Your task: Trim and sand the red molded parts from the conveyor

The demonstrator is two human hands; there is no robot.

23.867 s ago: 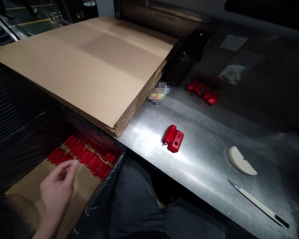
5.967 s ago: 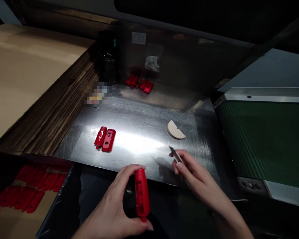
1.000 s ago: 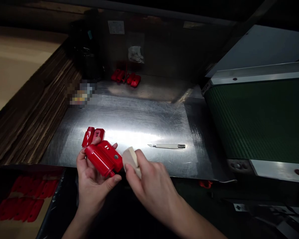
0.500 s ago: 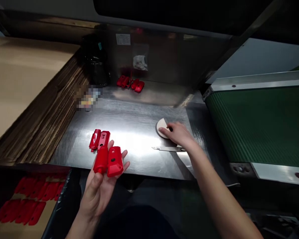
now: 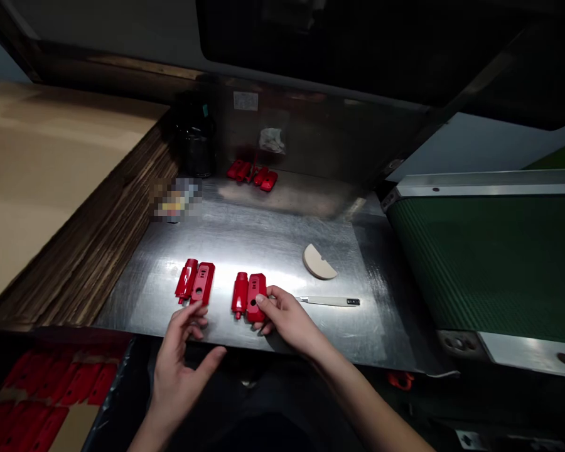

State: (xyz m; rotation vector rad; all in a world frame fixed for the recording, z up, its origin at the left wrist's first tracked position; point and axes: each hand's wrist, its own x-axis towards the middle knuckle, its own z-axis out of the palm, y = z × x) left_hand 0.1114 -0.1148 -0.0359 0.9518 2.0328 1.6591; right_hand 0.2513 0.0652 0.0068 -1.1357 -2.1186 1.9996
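Note:
My right hand [image 5: 285, 314] pinches the right edge of a red plastic part [image 5: 257, 295], a flat housing joined to a cylinder, which lies at the front of the metal table. My left hand [image 5: 183, 351] holds nothing; its fingers are apart and its fingertips are by the lower end of a second red plastic part [image 5: 202, 282] of the same shape. To the right of my right hand lies a utility knife [image 5: 329, 301] with its blade pointing left. Behind the knife rests a cream half-round pad [image 5: 317, 262], untouched.
Several red parts [image 5: 252, 174] stand at the back of the metal table [image 5: 273, 232]. Stacked cardboard [image 5: 75, 207] borders the left side, a green conveyor belt [image 5: 489, 263] the right. Below left, a box holds rows of red parts [image 5: 51, 383]. A dark bottle-like object [image 5: 198, 147] stands behind.
The red part that lay in my left hand is now on the table, with my right hand on it. My right hand has let go of the cream pad and moved left. My left hand is empty.

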